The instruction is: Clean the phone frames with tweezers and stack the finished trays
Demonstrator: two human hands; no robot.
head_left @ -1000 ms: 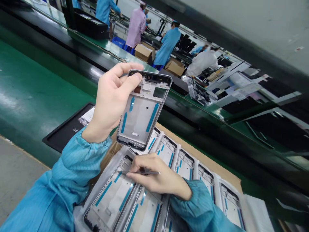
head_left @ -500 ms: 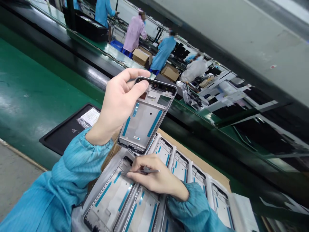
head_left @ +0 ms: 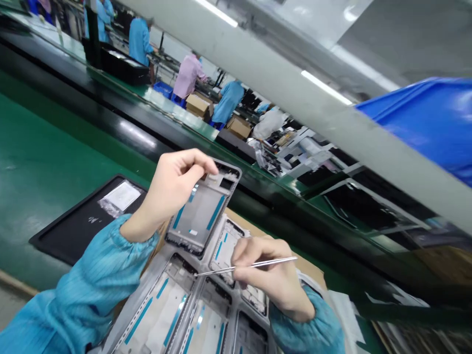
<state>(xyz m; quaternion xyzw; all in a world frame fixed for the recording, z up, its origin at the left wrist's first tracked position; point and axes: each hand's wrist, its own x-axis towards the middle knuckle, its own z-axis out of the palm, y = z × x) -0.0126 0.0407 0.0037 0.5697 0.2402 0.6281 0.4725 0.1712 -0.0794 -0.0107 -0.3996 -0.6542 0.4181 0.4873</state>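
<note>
My left hand [head_left: 179,184] is closed at the upper left edge of a phone middle frame [head_left: 201,211]. The frame is tilted above the back of a tray, with blue strips down its sides. How the fingers grip it is partly hidden. My right hand [head_left: 271,273] pinches thin metal tweezers [head_left: 263,263], whose tips point left over the top corner of another phone frame [head_left: 158,309] in the tray. Beside that one lies a further frame [head_left: 208,314]. Smaller-looking frames sit in the back row, partly covered by my right hand.
A black tray lid [head_left: 79,228] with a bagged paper label [head_left: 123,196] lies on the green bench [head_left: 33,157] to the left. A dark conveyor edge crosses behind. Co-workers and cardboard boxes [head_left: 199,105] are farther back. A blue sheet [head_left: 431,123] hangs at upper right.
The view has shifted, so the surroundings sit lower and to the left. My right hand has moved right, away from the front frames, and the tweezers now show at full length. The raised frame looks lower.
</note>
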